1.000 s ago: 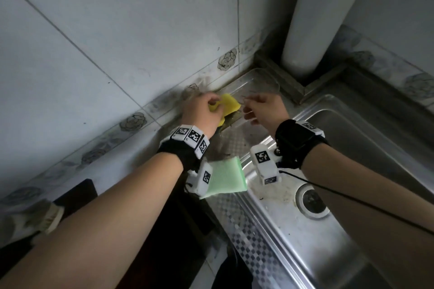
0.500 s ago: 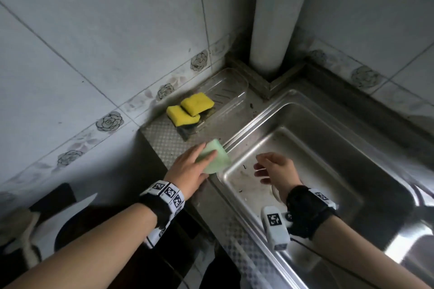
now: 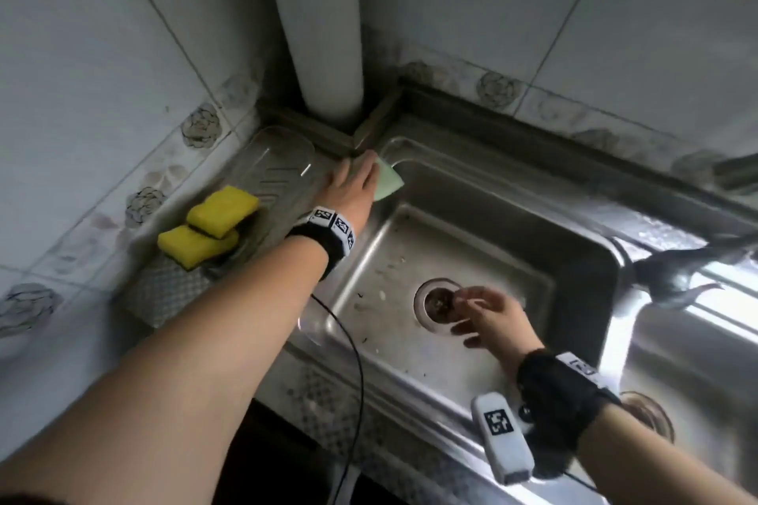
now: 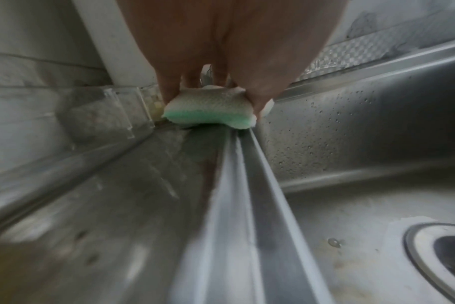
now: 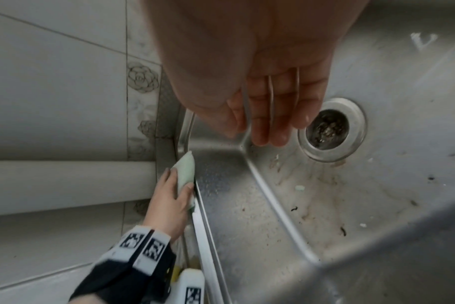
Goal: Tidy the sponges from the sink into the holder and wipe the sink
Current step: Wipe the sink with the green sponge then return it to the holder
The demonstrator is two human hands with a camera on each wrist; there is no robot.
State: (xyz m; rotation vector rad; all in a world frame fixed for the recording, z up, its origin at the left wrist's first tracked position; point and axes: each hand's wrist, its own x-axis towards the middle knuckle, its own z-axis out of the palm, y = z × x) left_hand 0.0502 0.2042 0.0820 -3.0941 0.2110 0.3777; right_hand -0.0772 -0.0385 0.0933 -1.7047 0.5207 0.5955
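Now left hand [image 3: 352, 184] presses green sponge [image 3: 387, 182] onto sink rim [image 3: 430, 146].

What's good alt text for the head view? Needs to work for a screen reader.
A person's left hand presses a pale green sponge onto the far left corner of a steel sink, while the right hand hovers open beside the drain. Two yellow sponges sit stacked in a clear holder by the wall.
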